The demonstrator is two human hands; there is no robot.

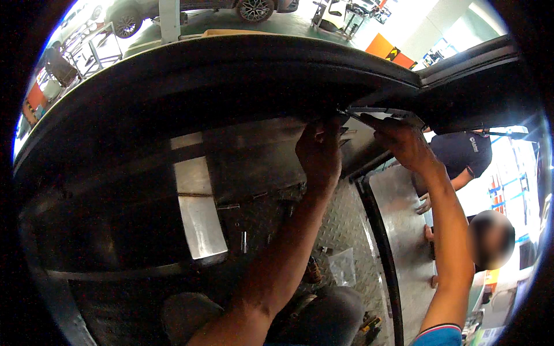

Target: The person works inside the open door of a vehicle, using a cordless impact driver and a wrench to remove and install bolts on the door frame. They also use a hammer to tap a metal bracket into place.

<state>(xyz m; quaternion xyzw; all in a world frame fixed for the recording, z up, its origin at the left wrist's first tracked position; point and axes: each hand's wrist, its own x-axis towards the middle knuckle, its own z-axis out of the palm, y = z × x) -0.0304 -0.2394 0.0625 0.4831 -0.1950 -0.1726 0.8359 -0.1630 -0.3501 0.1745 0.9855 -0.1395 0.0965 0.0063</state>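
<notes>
Both arms reach up to the underside of a dark curved panel (248, 75). My left hand (320, 151) is closed just below its inner edge, the fingertips pinching something small and dark that I cannot make out. My right hand (404, 139) is beside it, with the index finger stretched toward the left fingertips and the other fingers curled. A thin grey strip (378, 109) runs just above the right hand's fingers; whether they grip it is unclear. The spot where the fingertips meet is in deep shadow.
Below lie a shiny metal plate (199, 213), a small metal cylinder (243, 242), a clear plastic bag (342, 266) and a yellow-black tool (370, 327). A dark-edged frame (378, 242) rises at right. Beyond it is another person in a dark shirt (464, 153). A car (202, 8) stands behind.
</notes>
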